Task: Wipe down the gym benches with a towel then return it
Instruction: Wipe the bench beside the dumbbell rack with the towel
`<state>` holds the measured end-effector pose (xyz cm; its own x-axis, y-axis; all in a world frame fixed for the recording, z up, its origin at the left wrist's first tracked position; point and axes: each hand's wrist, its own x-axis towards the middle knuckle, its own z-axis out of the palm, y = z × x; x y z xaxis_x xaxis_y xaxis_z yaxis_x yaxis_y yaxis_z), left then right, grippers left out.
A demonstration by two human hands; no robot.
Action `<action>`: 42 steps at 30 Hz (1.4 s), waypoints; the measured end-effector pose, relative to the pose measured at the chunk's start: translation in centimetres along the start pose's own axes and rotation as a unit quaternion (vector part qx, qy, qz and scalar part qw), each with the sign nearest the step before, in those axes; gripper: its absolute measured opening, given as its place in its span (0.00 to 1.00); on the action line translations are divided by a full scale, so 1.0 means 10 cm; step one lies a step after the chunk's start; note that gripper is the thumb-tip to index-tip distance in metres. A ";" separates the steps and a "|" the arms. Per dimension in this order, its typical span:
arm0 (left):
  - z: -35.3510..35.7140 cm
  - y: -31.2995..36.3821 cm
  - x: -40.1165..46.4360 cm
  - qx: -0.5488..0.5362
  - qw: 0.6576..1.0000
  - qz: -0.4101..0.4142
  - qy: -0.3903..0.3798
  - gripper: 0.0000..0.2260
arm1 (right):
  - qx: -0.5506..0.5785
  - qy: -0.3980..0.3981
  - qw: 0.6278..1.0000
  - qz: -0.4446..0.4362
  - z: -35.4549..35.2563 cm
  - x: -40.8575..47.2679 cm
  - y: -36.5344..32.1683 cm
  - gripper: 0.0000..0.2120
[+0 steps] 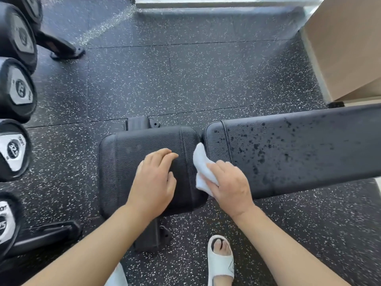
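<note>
Right hand [228, 182] first: our fingers and thumb curl round the bunched white towel [203, 168] and grip it, and the loose end pokes up toward the gap between the two pads of the bench [247, 153]. To do this step well, we judge that the long back pad [299, 149], stretching to the right and speckled all over with dark droplets, is where most of the wiping remains, so we want to spread the towel flatter under the palm and draw it in long overlapping strokes from the gap end out to the far right, rather than dabbing with a wad. The droplets sit thickest near the middle of that pad, so we press evenly there and turn the cloth to a dry face as it soaks. The shorter seat pad [148, 168] to the left looks dry and free of drops, so we judge it already done or little in need. The seam between the pads likely traps moisture, so we run a folded edge along it before moving on. Our left hand [154, 178] lies on the seat pad with fingers loosely bent, holding nothing and resting there as a brace; keeping it planted steadies us while we lean to the right. Around us the speckled rubber floor [185, 75] runs far and near, and dumbbells [16, 89] line the left edge.
</note>
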<state>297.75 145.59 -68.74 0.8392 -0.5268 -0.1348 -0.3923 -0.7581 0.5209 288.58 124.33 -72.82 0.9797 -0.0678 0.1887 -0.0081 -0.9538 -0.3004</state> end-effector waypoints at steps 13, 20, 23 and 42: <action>0.91 0.32 0.27 0.135 0.990 -0.017 0.029 0.28 | -0.029 -0.026 0.999 0.037 -0.04 -0.44 0.42 0.13; 1.00 0.28 0.30 0.163 0.985 -0.014 0.048 0.29 | -0.051 0.012 0.998 0.022 0.21 0.76 0.59 0.12; 1.01 0.28 0.31 0.172 0.983 -0.016 0.061 0.30 | -0.038 0.021 0.999 0.023 0.25 1.29 0.68 0.10; 1.04 0.22 0.31 0.145 0.987 -0.003 0.063 0.30 | -0.026 -0.073 0.989 -0.129 0.02 -0.15 0.66 0.07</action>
<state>295.60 138.29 -76.84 0.8748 -0.4840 -0.0222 -0.4632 -0.8489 0.2547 287.13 118.20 -75.28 0.9688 0.2194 0.1152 0.2396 -0.9479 -0.2100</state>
